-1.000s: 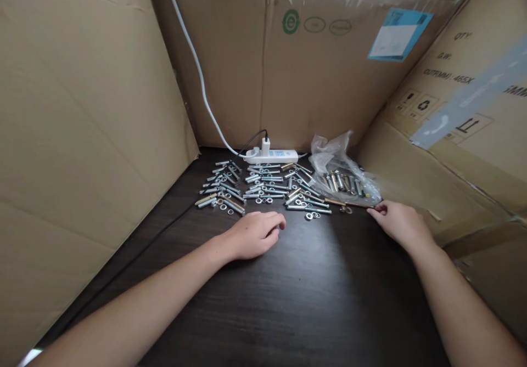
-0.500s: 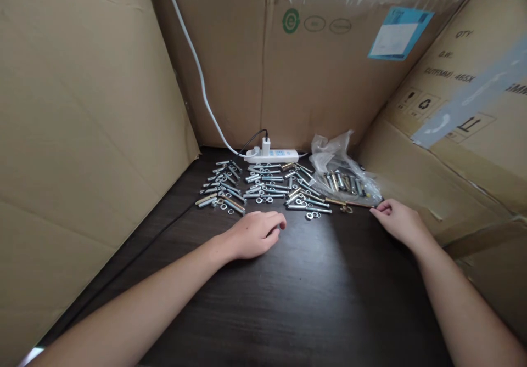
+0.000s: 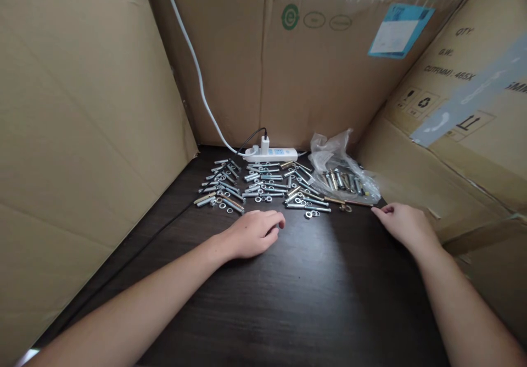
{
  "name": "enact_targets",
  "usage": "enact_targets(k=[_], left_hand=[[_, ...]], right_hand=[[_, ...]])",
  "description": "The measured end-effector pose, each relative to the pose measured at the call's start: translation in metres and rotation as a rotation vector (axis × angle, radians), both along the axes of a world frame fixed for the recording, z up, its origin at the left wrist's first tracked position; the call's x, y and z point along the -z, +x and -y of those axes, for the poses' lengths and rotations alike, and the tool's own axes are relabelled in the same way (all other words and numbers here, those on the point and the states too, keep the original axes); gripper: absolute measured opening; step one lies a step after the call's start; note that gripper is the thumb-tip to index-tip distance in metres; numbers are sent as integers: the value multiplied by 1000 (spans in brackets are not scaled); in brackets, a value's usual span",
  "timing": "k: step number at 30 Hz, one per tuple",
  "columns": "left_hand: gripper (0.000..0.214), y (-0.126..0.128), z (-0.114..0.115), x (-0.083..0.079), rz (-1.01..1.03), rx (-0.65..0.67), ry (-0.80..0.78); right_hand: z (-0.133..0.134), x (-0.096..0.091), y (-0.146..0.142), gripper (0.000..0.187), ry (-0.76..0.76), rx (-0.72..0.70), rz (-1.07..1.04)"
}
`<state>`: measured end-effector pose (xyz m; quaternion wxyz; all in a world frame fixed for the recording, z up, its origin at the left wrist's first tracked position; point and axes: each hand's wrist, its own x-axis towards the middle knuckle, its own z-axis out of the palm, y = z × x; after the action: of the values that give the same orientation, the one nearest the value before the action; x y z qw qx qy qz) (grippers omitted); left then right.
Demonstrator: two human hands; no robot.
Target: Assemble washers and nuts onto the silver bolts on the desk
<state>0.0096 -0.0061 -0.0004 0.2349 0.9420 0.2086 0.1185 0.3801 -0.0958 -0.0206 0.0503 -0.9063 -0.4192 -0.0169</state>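
My left hand (image 3: 255, 234) rests on the dark table with its fingers loosely curled and apart, holding nothing. It lies just in front of several rows of silver bolts, sleeves and washers. To the right, my right hand (image 3: 401, 223) pinches at the near end of a long brass-coloured bolt (image 3: 358, 203) lying flat on the table. A brass-coloured washer (image 3: 348, 209) is beside that bolt. Behind it, a clear plastic bag (image 3: 331, 150) holds more bolts (image 3: 343, 181). One silver bolt (image 3: 308, 208) lies between the hands, with a few washers (image 3: 308, 215) in front.
A white power strip (image 3: 284, 154) with a plugged-in charger (image 3: 265, 146) stands behind the rows. Its white cable (image 3: 197, 71) climbs the back cardboard wall (image 3: 230, 54). A black cable (image 3: 164, 227) crosses the table at left. Cardboard panels enclose the left (image 3: 82, 109) and right (image 3: 411, 164) sides.
The view has shifted very slightly. Both hands keep nearly the same place, and the bolts look unmoved.
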Motion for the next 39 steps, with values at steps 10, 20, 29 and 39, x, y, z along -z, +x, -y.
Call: enact_targets(k=[10,20,29,39], left_hand=[[15,-1,-1,2,-4,20,24],[16,-1,-1,2,-17,3,7],[13,7,15,-11,77,36,-4],[12,13,69,-32,123,-137,159]], right_hand=[[-1,4,4,26,23,1,-13],[2,-1,-2,15,337,86,-683],[23,-39,-67,36,310,-342,-1119],[22,-43,-173,29,235,-737,-1388]])
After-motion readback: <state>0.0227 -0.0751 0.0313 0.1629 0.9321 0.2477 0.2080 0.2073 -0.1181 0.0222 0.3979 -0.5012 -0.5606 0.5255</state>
